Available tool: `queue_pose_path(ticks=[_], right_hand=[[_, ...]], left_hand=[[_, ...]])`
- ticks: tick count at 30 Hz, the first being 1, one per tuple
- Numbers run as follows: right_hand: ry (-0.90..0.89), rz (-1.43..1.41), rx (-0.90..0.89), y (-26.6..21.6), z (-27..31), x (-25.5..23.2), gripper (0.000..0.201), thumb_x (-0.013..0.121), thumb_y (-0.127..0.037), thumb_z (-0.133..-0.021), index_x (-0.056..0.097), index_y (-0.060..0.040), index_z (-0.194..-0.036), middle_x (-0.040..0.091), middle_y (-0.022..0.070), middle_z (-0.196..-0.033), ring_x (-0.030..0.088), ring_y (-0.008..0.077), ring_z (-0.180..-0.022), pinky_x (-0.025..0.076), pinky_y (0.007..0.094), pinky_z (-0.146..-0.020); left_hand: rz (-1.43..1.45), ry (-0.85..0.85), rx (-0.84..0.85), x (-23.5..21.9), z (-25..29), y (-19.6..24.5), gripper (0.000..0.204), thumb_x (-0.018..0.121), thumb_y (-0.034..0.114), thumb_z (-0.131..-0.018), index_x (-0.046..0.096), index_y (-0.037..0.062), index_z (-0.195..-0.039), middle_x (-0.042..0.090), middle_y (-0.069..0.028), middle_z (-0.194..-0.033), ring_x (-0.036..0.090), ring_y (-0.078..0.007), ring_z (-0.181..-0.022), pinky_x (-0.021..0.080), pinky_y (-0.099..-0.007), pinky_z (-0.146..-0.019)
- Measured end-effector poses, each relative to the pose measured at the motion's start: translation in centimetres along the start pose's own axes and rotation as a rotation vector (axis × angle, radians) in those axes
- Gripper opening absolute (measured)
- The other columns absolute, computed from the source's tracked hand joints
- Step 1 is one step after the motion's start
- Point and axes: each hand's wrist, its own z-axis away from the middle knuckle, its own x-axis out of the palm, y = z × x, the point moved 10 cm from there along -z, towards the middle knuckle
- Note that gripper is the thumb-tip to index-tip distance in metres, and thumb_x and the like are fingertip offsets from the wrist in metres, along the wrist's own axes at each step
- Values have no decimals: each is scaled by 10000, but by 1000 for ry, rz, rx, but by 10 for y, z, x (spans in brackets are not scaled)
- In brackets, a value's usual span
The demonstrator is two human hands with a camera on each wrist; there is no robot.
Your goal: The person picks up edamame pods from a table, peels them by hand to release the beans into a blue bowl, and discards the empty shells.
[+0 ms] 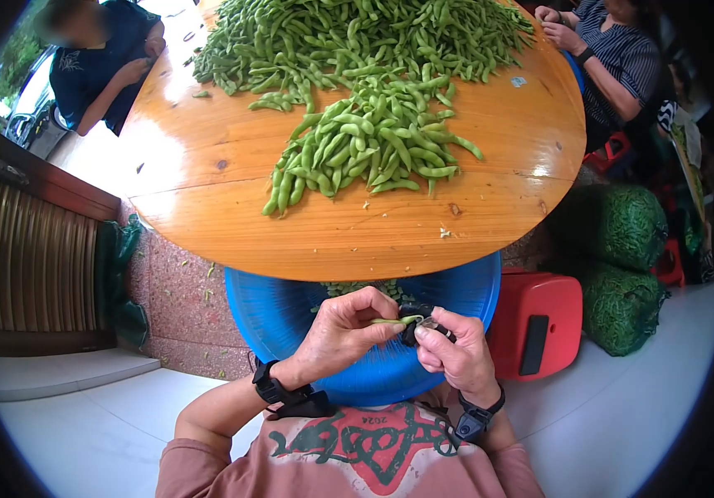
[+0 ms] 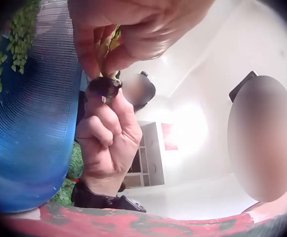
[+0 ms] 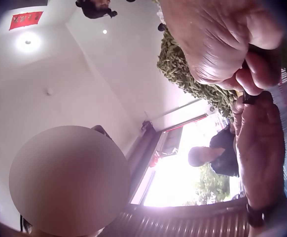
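Above a blue basket (image 1: pixel 249 311), the left hand (image 1: pixel 336 332) pinches a green pod (image 1: pixel 390 321) between thumb and fingers. Close on its right, the right hand (image 1: pixel 456 353) grips a small dark tool (image 1: pixel 440 329) against the pod's end. In the left wrist view the left hand (image 2: pixel 138 24) holds the pod (image 2: pixel 105 47) just over the dark tool (image 2: pixel 104 87) in the right hand (image 2: pixel 106 138). Fingers partly hide the tool in the right wrist view. Shelled green beans (image 1: pixel 344 288) lie in the basket.
A wooden table (image 1: pixel 232 224) beyond the basket bears a small pod pile (image 1: pixel 357 141) and a large heap (image 1: pixel 357 41). A red stool (image 1: pixel 560 324) and filled green net bags (image 1: pixel 622 307) stand at right. Two people (image 1: pixel 95 66) (image 1: pixel 618 75) sit at the table's sides.
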Motion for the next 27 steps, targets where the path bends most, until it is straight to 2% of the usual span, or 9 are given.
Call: queue_pose_path(ticks=[5,7,11,13,19,23,25,26,27], right_hand=[[8,78,13,2,-3,3,55,599,-26,-980,605,21,-952,503,-13,-745,465,33,-594,360,205,-487],[19,83,-41,-4,-4,4,65,599,-19,-975,606,42,-952,489,-6,-819,487,37,-611,377,209,-490],[0,151,-64,-6,-8,4,72,596,-11,-970,610,57,-954,478,1,-870,500,40,-620,389,213,-492],[0,174,-83,-8,-8,5,64,592,-5,-968,617,52,-954,487,4,-865,498,38,-618,390,210,-492],[33,187,-100,-12,-7,7,71,590,1,-964,624,54,-931,501,3,-865,500,38,-615,398,209,-494],[40,303,-191,-16,-8,4,86,583,-3,-968,632,53,-925,506,1,-848,488,37,-607,381,207,-486],[-60,139,-68,-4,-10,2,96,574,-17,-977,634,51,-944,504,-6,-834,473,38,-598,360,203,-478],[-58,137,-67,-2,-12,-4,96,574,-17,-977,634,51,-944,504,-6,-834,473,38,-598,360,203,-478],[-119,-39,33,10,-14,-6,100,570,-25,-981,632,49,-953,501,-10,-822,467,39,-595,351,202,-477]], left_hand=[[-159,106,-4,-4,2,-2,82,681,-54,-913,615,-9,-933,615,-66,-986,608,-79,-791,524,-228,-659],[-100,110,43,-2,1,4,89,680,-17,-935,596,5,-951,604,6,-871,575,-40,-766,500,-215,-662],[44,87,6,-3,0,0,91,680,-8,-939,590,9,-947,611,-3,-865,578,-44,-751,499,-215,-653],[74,93,-14,-5,0,-4,97,691,-42,-912,602,-3,-919,609,-69,-970,640,-102,-776,533,-232,-627],[-9,149,2,-7,2,-3,109,701,-45,-902,599,-13,-920,609,-72,-983,639,-103,-762,536,-234,-625],[14,125,-1,-7,1,-2,106,697,-10,-919,592,4,-914,622,-73,-895,641,-108,-738,520,-232,-607],[240,48,-231,-2,1,-20,107,690,45,-942,585,34,-923,628,-64,-790,645,-113,-716,496,-228,-584],[239,47,-233,-3,1,-21,107,690,45,-942,585,34,-923,628,-64,-790,645,-113,-716,496,-228,-584],[372,-12,-287,4,2,-26,110,689,66,-949,582,47,-929,630,-62,-760,642,-113,-705,485,-227,-577]])
